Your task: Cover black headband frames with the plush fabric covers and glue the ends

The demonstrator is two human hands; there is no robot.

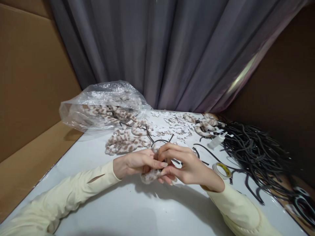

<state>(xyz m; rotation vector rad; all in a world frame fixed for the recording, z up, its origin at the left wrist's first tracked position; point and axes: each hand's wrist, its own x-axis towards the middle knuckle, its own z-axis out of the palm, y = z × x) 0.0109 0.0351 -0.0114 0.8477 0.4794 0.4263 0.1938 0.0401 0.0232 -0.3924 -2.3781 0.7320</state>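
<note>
My left hand (145, 162) is closed around a fluffy white and brown spotted fabric piece (149, 177), its thumb pressed on top. From the right, my right hand (178, 162) pinches at the same piece, thumb and fingertips together near the left thumb. A bit of dark cord shows between the fingers; most of it is hidden. Just behind the hands, thin black cords (159, 141) lie on the white table. A pile of the same spotted fabric (125, 142) sits to the left of them.
A clear plastic bag (105, 105) with spotted pieces stands back left. Paper scraps (176, 121) cover the back centre. At right are a small white bottle (216, 141), a tape roll (222, 170), a heap of black cords (256, 154) and scissors (304, 206). Cardboard walls flank the table (118, 209).
</note>
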